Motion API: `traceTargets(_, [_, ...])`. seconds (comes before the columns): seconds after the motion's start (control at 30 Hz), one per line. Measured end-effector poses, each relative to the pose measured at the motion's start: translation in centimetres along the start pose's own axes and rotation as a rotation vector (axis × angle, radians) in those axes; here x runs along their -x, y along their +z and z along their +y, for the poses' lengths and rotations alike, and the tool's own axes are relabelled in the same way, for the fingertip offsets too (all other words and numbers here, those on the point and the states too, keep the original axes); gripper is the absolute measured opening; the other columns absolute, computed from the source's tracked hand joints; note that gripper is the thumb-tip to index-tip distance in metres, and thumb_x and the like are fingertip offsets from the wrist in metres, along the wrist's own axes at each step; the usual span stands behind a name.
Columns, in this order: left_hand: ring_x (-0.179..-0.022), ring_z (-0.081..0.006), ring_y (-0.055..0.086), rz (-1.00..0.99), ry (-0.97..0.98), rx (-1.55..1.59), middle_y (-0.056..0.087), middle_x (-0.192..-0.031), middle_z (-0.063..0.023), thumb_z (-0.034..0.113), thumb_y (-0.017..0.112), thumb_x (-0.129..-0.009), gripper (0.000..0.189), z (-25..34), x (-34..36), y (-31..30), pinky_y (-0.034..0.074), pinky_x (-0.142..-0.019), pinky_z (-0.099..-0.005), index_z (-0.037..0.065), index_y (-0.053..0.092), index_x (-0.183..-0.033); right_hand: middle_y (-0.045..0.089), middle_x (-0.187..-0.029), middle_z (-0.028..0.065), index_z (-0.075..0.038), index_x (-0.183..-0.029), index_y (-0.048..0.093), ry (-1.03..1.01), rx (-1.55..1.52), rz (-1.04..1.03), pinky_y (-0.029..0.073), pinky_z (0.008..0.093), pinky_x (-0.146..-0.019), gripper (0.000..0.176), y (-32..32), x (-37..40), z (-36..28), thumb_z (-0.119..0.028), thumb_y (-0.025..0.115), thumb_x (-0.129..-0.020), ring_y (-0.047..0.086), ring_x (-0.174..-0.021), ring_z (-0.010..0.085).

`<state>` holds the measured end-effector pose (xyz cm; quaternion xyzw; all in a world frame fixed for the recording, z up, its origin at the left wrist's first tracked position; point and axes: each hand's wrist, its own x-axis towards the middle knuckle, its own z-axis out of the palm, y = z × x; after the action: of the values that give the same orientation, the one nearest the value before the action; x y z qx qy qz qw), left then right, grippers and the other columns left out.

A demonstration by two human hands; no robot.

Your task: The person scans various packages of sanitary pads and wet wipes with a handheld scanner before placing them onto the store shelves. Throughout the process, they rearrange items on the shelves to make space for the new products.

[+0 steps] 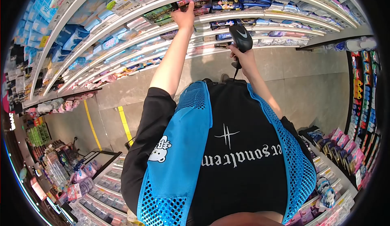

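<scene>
My left hand (185, 18) reaches into an upper shelf row, thumb and fingers spread against the packs. Beside its fingers lie green-and-black packs (159, 14); by the thumb are pink-and-dark packs (200, 4). I see no pack lifted out. A black handheld barcode scanner (241, 39) is gripped in my right hand (243, 59), its rounded head pointing up toward the shelves. Its cable hangs down below the hand. Dark blue packs (225, 4) sit on the shelf beyond the scanner.
Long white-edged shelves (260, 14) with price labels curve across the front, filled with packaged goods. Grey tiled floor (284, 69) with yellow tape lines (124, 122) lies below. Hanging goods (359, 88) line the right side; more stocked racks (101, 197) stand behind.
</scene>
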<state>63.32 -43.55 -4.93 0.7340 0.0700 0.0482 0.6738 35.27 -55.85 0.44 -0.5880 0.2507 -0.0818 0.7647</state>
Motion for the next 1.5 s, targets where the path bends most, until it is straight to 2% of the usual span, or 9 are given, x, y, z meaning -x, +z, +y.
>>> traceTargets(0.1, [-0.104, -0.0296, 0.056, -0.131, -0.219, 0.276, 0.051, -0.120, -0.0220, 0.026, 0.083, -0.079, 0.064, -1.2, -1.2, 0.5, 0.050, -0.088, -0.0381, -0.010, 0.045, -0.116, 0.064, -0.077, 0.0022, -0.001, -0.101, 0.065, 0.002, -0.003, 0.005, 0.044, 0.0224, -0.054, 0.020, -0.1, 0.0, -0.1, -0.011, 0.075, -0.087, 0.062, -0.066, 0.0090])
traceTargets(0.17, [-0.087, -0.0220, 0.063, -0.167, -0.386, 0.453, 0.059, -0.113, -0.0120, 0.014, 0.077, -0.086, 0.037, 3.5, 2.0, 0.1, 0.058, -0.072, -0.0328, -0.005, 0.055, -0.110, 0.064, -0.076, 0.0021, -0.001, -0.100, 0.065, -0.006, -0.012, 0.010, 0.044, 0.0224, -0.054, 0.019, -0.1, -0.1, -0.1, -0.011, 0.075, -0.087, 0.062, -0.066, 0.0089])
traceTargets(0.47, [-0.108, -0.0335, 0.063, -0.534, -0.660, 0.606, 0.054, -0.124, -0.0221, 0.015, 0.074, -0.089, 0.044, 6.6, 3.9, 0.8, 0.059, -0.093, -0.0390, -0.007, 0.055, -0.121, 0.066, -0.078, 0.0030, 0.000, -0.100, 0.066, -0.009, 0.002, 0.011, 0.044, 0.0225, -0.055, 0.018, -0.4, -0.2, -0.1, -0.011, 0.074, -0.087, 0.061, -0.066, 0.0088])
traceTargets(0.7, [-0.111, -0.0285, 0.065, -0.887, -0.255, 0.223, 0.054, -0.136, -0.0164, 0.011, 0.064, -0.095, 0.046, 6.8, 5.1, 3.5, 0.055, -0.091, -0.0353, 0.002, 0.050, -0.137, 0.067, -0.080, 0.0035, -0.001, -0.098, 0.068, -0.012, -0.020, 0.031, 0.043, 0.0224, -0.054, 0.015, -0.6, -0.1, -0.3, -0.010, 0.073, -0.087, 0.061, -0.065, 0.0085])
traceTargets(0.87, [-0.106, -0.0218, 0.066, -0.821, 0.076, -0.082, 0.050, -0.143, -0.0178, 0.011, 0.066, -0.088, 0.061, 5.5, 4.8, 3.3, 0.055, -0.086, -0.0336, 0.011, 0.045, -0.146, 0.066, -0.074, 0.0019, -0.001, -0.094, 0.071, -0.035, -0.044, 0.071, 0.043, 0.0221, -0.054, 0.013, -0.7, 0.1, -0.1, -0.011, 0.073, -0.087, 0.060, -0.063, 0.0075])
traceTargets(1.13, [-0.079, -0.0181, 0.069, -0.737, 0.011, -0.047, 0.061, -0.126, -0.0192, 0.008, 0.067, -0.081, 0.059, 6.2, 5.2, 1.7, 0.055, -0.068, -0.0307, 0.013, 0.055, -0.139, 0.070, -0.083, 0.0046, 0.000, -0.095, 0.070, -0.018, -0.053, 0.027, 0.043, 0.0226, -0.055, 0.012, 0.0, 0.3, -0.1, -0.010, 0.070, -0.089, 0.061, -0.065, 0.0081])
traceTargets(1.23, [-0.092, -0.0212, 0.070, -0.784, 0.016, -0.135, 0.051, -0.136, -0.0216, 0.009, 0.065, -0.089, 0.057, 6.4, 4.9, 1.1, 0.056, -0.075, -0.0333, 0.017, 0.049, -0.144, 0.072, -0.088, 0.0067, 0.000, -0.097, 0.069, -0.008, -0.049, 0.014, 0.044, 0.0226, -0.055, 0.012, 0.4, 0.4, 0.2, -0.010, 0.068, -0.090, 0.061, -0.065, 0.0083])
traceTargets(1.4, [-0.082, -0.0191, 0.070, -0.710, 0.001, -0.087, 0.062, -0.122, -0.0196, 0.008, 0.071, -0.081, 0.058, 6.2, 5.4, 0.8, 0.055, -0.070, -0.0315, 0.010, 0.055, -0.136, 0.073, -0.091, 0.0082, 0.000, -0.096, 0.067, -0.015, -0.037, 0.002, 0.044, 0.0227, -0.055, 0.011, 0.6, 0.5, 0.1, -0.009, 0.067, -0.090, 0.062, -0.066, 0.0091])
traceTargets(1.5, [-0.093, -0.0205, 0.069, -0.732, -0.103, -0.002, 0.060, -0.121, -0.0168, 0.009, 0.067, -0.087, 0.050, 6.1, 5.6, -0.2, 0.055, -0.079, -0.0319, 0.006, 0.052, -0.135, 0.073, -0.090, 0.0085, 0.000, -0.095, 0.067, -0.018, -0.046, 0.008, 0.044, 0.0226, -0.055, 0.010, 0.6, 0.6, 0.1, -0.009, 0.067, -0.090, 0.062, -0.066, 0.0091])
